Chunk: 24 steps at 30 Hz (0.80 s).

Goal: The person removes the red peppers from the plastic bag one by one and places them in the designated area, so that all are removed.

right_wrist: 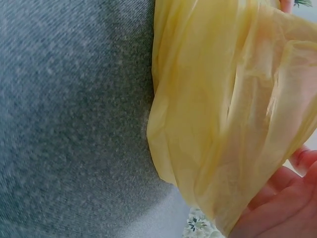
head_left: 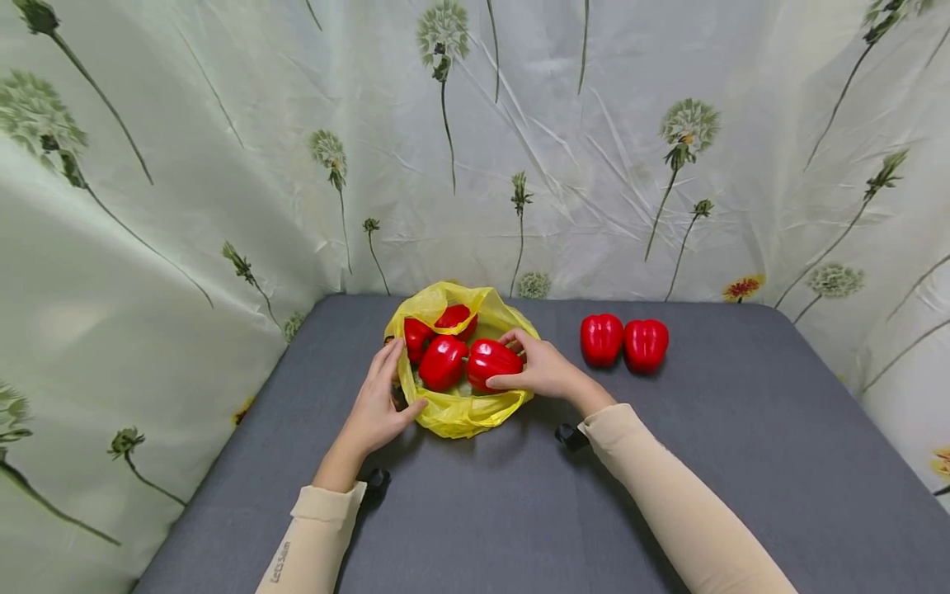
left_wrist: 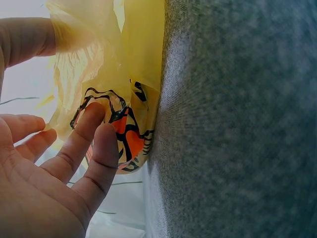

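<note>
A yellow plastic bag (head_left: 462, 422) stands with its mouth spread wide, several red bell peppers (head_left: 444, 363) inside. My right hand (head_left: 545, 370) reaches over the bag's right rim and grips the rightmost bell pepper (head_left: 491, 363), thumb at its front and fingers behind. In the right wrist view, the bag's side (right_wrist: 208, 99) covers much of that hand. My left hand (head_left: 377, 412) rests against the bag's left side with fingers spread and fairly straight. The left wrist view shows its fingertips (left_wrist: 94, 111) at the bag's printed black-and-orange wall, the thumb partly behind the yellow film.
Two more red bell peppers (head_left: 602, 340) stand side by side on the grey tabletop (head_left: 475, 528), right of the bag. A pale curtain (head_left: 594, 165) with a dandelion print hangs behind the table's back edge and along the left.
</note>
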Available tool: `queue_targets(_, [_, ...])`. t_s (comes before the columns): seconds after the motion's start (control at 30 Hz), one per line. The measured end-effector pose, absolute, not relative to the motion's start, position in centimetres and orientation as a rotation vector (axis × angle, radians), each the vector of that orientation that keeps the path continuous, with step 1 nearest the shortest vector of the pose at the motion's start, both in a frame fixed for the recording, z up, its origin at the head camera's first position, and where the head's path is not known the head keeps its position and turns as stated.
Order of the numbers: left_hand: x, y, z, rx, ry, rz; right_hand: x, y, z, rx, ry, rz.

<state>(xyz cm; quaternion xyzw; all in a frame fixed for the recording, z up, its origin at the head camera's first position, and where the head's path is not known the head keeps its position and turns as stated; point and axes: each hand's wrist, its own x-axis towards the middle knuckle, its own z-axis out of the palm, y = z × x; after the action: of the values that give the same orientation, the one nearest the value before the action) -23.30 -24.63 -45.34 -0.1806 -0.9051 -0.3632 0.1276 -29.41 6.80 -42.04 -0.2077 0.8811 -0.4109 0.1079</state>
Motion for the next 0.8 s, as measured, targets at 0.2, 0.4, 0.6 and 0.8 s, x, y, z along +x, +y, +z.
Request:
queue_targets(0.2, [-23.26, -24.6, -45.5, -0.519, -2.64, -1.061, -29.42, 6.73, -42.42, -0.581, 2.596, -1.235])
queue_targets(0.4, [-23.36, -24.63, -45.51, -0.517, -2.631, -1.06, -29.26, 6.73, -41.95, -0.546, 2.604, -1.263])
queue_targets(0.6, [-23.33, -24.6, -45.47, -0.516, -2.634, -1.059, -29.03, 6.65, -41.77, -0.509, 2.613, -1.289])
queue_targets(0.8, [-23.36, -24.58, -45.43, -0.511, -2.636, -1.063, -28.96, 6.7, -41.63, -0.494, 2.629, -1.336])
